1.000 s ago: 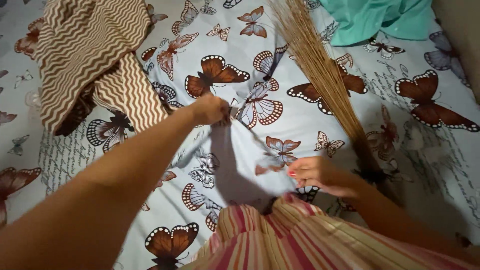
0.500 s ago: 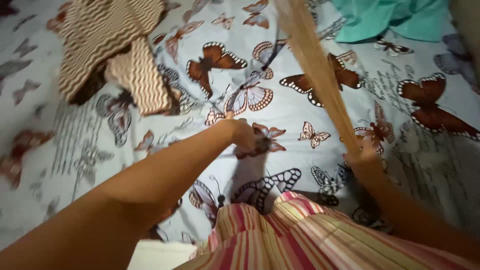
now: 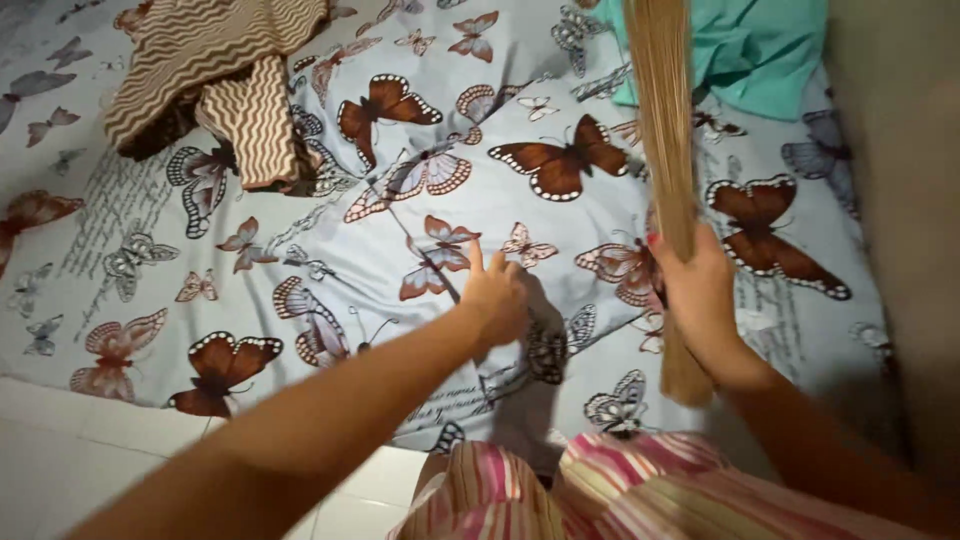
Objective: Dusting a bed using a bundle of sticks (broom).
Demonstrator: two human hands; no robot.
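Pale butterfly-print bedsheet spread wide, striped brown cloth and teal cloth bunched at far edge. Left hand stretched forward over sheet, fingers loose, gripping nothing. Right hand clenched around stick broom, bristles raised upright, stub end below wrist.

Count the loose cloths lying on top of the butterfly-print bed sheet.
2: a brown-and-cream zigzag-striped cloth at the top left, and a crumpled turquoise cloth at the top right behind the stick broom. Both run past the frame edge.
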